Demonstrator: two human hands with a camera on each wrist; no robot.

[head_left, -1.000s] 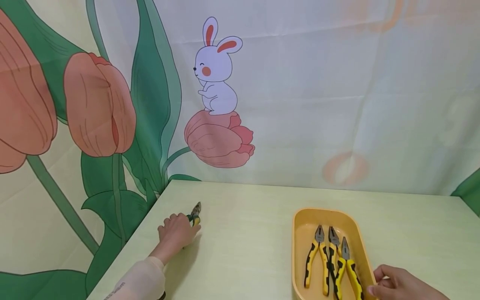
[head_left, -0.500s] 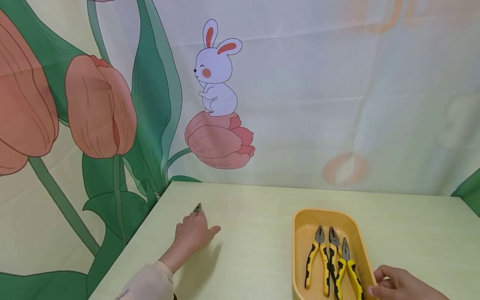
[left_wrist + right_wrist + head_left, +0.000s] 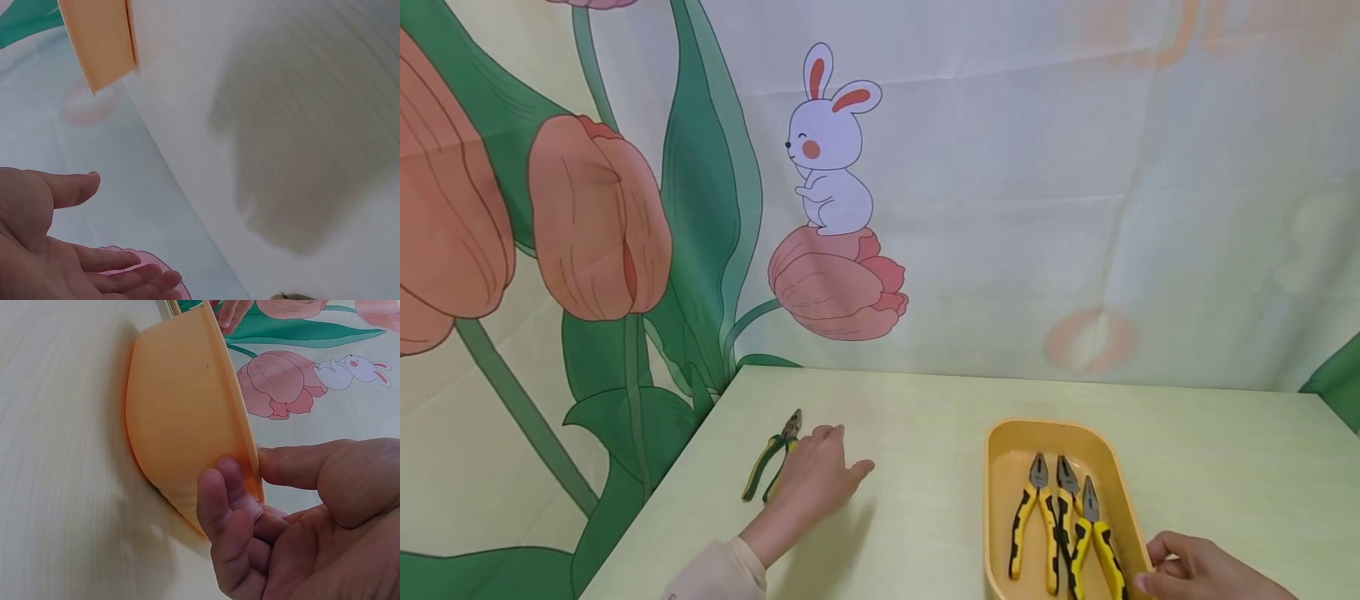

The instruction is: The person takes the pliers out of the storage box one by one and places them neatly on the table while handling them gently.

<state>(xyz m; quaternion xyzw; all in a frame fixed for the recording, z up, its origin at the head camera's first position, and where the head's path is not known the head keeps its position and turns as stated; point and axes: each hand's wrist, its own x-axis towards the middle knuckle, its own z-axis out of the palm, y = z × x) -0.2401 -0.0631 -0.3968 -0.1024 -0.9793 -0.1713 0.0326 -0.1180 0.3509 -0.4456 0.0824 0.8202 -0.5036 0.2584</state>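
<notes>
A pair of pliers with green and yellow handles [image 3: 763, 467] lies on the table at the left, its metal head pointing away. My left hand [image 3: 820, 477] hovers just right of it, overlapping one handle in the head view. In the left wrist view that hand [image 3: 69, 250] has its palm bare and thumb spread. My right hand [image 3: 1206, 567] pinches the right rim of a yellow-orange tray [image 3: 992, 500]. The right wrist view shows thumb and fingers of this hand [image 3: 294, 525] on either side of the tray's rim [image 3: 240, 406]. Several yellow-and-black pliers [image 3: 1048, 525] lie inside.
The pale table [image 3: 917, 450] runs back to a hanging cloth [image 3: 1000, 208] printed with tulips and a rabbit. The table's left edge slants past the pliers with green handles. Table surface lies between the left hand and the tray.
My left hand has let go of the green-handled pliers, opened and moved right, uncovering them on the table. The right hand and tray have stayed put.
</notes>
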